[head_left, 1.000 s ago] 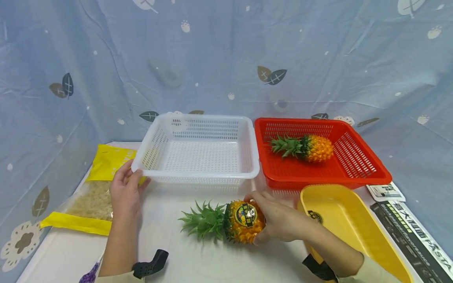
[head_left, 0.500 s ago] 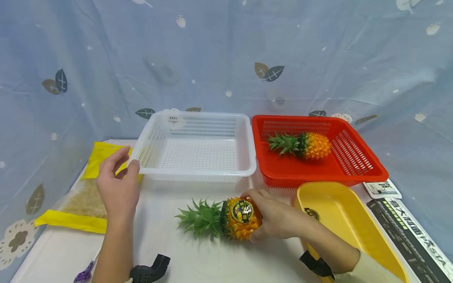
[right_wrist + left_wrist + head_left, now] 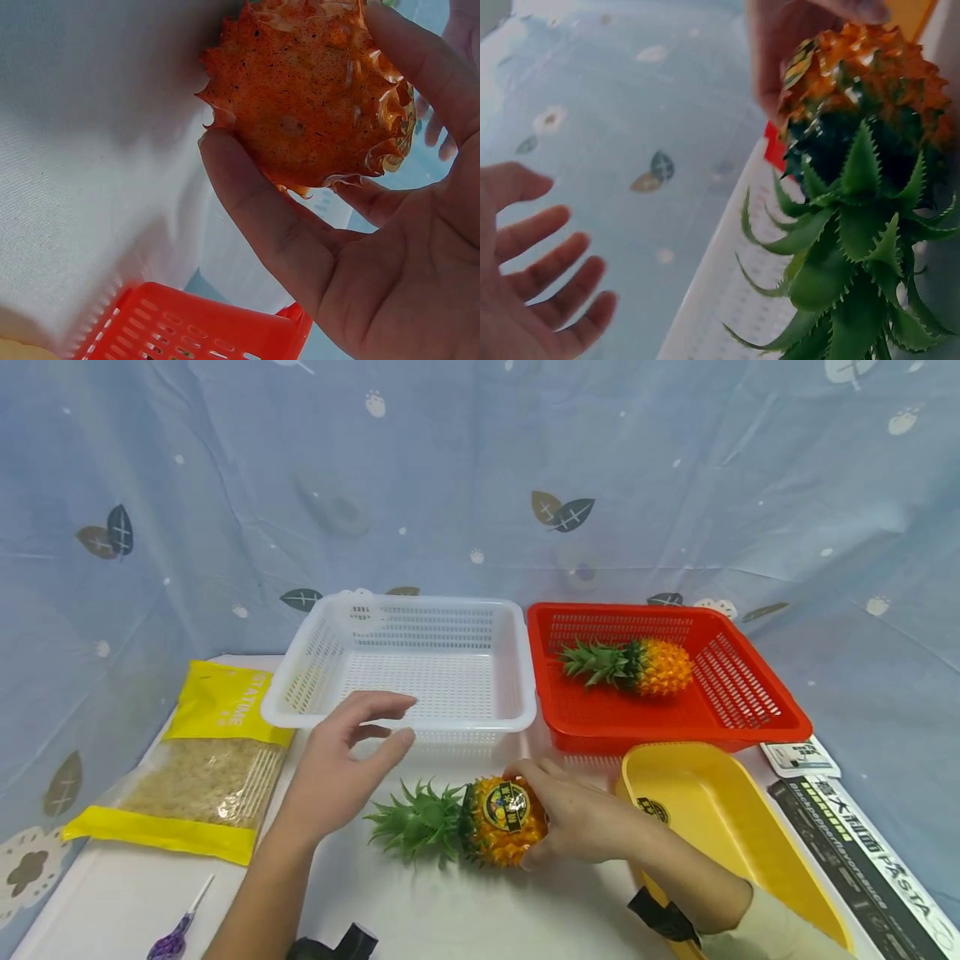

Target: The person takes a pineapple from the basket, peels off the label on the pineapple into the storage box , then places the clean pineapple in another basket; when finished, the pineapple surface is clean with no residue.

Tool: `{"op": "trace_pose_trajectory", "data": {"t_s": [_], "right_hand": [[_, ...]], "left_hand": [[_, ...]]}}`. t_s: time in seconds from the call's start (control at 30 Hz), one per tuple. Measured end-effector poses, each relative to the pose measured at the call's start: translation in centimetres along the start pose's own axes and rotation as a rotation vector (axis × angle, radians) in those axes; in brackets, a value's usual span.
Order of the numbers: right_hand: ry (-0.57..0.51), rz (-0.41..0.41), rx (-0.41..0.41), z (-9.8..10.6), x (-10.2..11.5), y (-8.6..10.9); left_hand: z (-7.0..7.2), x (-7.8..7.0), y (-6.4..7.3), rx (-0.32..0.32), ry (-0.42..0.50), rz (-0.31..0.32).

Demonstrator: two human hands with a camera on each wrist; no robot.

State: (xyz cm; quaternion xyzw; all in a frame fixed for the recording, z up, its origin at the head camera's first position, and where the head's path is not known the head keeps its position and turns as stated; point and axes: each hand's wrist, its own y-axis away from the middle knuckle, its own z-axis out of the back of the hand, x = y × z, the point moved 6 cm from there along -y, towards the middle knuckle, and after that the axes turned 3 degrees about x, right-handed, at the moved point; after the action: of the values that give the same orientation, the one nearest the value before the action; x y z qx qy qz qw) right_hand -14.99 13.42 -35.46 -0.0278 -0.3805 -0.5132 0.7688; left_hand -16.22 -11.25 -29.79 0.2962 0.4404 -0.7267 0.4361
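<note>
An orange pineapple point(image 3: 504, 818) with a green leafy crown point(image 3: 420, 822) lies on its side on the white table, a round black and yellow sticker facing up. My right hand point(image 3: 577, 814) grips its base end, thumb on the near side and fingers over the far side; the right wrist view shows the fingertips point(image 3: 225, 146) against the spiky orange skin. My left hand point(image 3: 356, 760) hovers between the crown and the white basket point(image 3: 435, 725), fingers spread and loosely bent, holding nothing. In the left wrist view its fingers point(image 3: 562, 259) are apart from the crown.
At the back right, a red basket point(image 3: 750, 727) holds a second pineapple point(image 3: 660, 668). A yellow tray point(image 3: 720, 810) stands beneath my right forearm, with a black PASTA box point(image 3: 855, 860) beyond it. A yellow-ended clear bag point(image 3: 202, 777) and a purple-wrapped stick point(image 3: 172, 939) lie at left.
My left hand has let go of the white basket's left corner and moved right, toward the pineapple's crown. My right hand keeps its grip on the pineapple, which stays in place.
</note>
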Motion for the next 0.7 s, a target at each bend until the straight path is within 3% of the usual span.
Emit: {"op": "trace_pose_trajectory", "data": {"t_s": [0.17, 0.33, 0.5, 0.7], "right_hand": [[-0.004, -0.009, 0.005, 0.0, -0.1, 0.0], [0.02, 0.005, -0.007, 0.0, -0.1, -0.1], [0.058, 0.023, -0.035, 0.2, -0.2, -0.1], [0.054, 0.015, -0.034, 0.3, -0.3, -0.1]], "left_hand": [[-2.5, -0.4, 0.0, 0.285, -0.118, -0.012], [-5.2, 0.1, 0.3, 0.462, -0.229, 0.023], [-7.7, 0.6, 0.5, 0.579, -0.303, 0.039], [-9.5, 1.1, 0.5, 0.62, -0.365, 0.067]]}}
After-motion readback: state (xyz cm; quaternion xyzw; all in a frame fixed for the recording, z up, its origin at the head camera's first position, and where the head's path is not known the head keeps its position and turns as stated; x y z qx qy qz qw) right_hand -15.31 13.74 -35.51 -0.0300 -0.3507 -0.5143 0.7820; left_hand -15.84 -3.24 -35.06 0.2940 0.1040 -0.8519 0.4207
